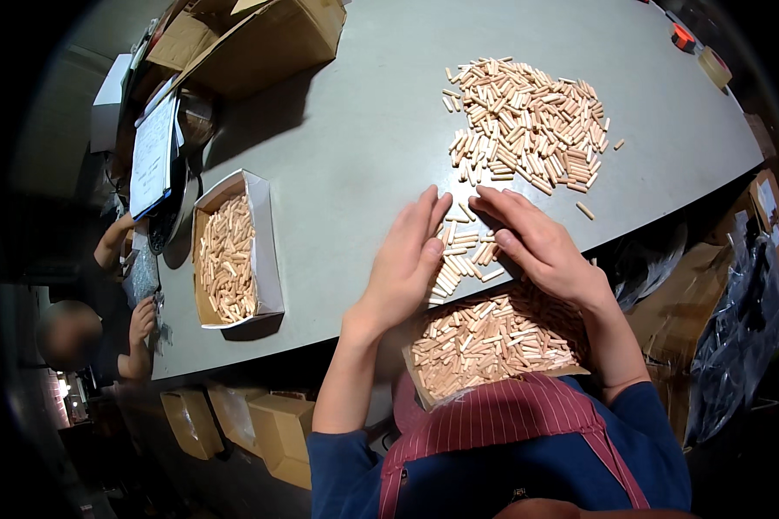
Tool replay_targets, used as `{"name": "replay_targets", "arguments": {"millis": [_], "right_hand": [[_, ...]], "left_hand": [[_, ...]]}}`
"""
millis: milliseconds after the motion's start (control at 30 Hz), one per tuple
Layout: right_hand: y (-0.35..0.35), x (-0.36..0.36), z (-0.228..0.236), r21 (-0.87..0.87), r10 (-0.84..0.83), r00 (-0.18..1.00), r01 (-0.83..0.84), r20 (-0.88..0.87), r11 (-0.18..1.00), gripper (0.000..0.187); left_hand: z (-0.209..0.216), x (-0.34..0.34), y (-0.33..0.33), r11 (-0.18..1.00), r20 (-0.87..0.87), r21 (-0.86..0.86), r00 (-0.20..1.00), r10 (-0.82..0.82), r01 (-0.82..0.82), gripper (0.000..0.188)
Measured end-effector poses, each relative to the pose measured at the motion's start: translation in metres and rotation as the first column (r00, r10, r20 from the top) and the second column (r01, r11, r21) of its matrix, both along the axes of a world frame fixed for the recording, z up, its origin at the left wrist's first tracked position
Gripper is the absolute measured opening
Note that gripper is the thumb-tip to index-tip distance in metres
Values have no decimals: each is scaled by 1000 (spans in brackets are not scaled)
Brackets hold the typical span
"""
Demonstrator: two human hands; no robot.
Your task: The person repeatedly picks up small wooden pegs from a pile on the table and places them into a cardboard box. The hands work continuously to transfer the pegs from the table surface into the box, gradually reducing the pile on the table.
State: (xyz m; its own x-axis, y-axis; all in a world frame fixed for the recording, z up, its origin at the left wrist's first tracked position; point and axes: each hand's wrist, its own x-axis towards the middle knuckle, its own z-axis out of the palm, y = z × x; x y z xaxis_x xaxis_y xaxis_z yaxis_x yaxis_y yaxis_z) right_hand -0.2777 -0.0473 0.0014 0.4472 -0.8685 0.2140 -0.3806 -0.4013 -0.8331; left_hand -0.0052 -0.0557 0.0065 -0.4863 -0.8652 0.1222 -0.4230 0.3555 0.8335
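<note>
- Biggest thing here is the table point(363, 130), a grey top that fills most of the view.
- Then there's the carton point(277, 52), brown with its flaps open, up at the far left and well away from the hands.
- Pinstriped red apron point(511, 415) on the person, right at the bottom.
- The pile point(528, 121): a big loose spread of little wooden pegs on the table, just past the fingertips and a bit more toward the right hand's side.
- Near box point(417, 381) is loaded with the same pegs. It's up against the apron by the table's near edge, below both hands and between the forearms.
- White box point(267, 251), also full of pegs, is on the table off to the left, well apart from the left hand.
- Left hand point(402, 264) is stretched out, fingers close together, palm facing in. Right hand point(541, 246) is a loose curve, thumb out toward the middle. They're apart, and neither is pinching anything that I can see.
- The small batch point(463, 251) of pegs lies flat on the table right between the hands, running down to the edge. Can't tell if any skin's touching it.
- Tape roll point(714, 67), tan, upper right.
- One stray peg point(585, 210), alone to the right of the right hand.
</note>
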Motion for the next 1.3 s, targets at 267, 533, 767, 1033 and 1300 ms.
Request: {"name": "replay_targets", "arguments": {"millis": [267,533,767,1033,1300], "right_hand": [[-1,-9,-10,256,-37,934,-60,356,965,57],[-4,-11,-12,269,-85,803,-96,589,958,54],[-2,-12,-8,277,-87,826,-85,557,957,54],[1,-5,-8,205,-35,940,-37,338,978,55],[6,-15,11,302,176,928,-280,328,911,52]], "left_hand": [[2,-6,15,979,-172,199,985,4,31,69],[5,15,7,855,-710,514,526,467,-65,54],[6,12,10,893,-654,439,645,395,-102,54],[12,-9,24,929,-259,320,926,274,-185,59],[8,-4,43,994,45,16,993,-110,109,56]]}}
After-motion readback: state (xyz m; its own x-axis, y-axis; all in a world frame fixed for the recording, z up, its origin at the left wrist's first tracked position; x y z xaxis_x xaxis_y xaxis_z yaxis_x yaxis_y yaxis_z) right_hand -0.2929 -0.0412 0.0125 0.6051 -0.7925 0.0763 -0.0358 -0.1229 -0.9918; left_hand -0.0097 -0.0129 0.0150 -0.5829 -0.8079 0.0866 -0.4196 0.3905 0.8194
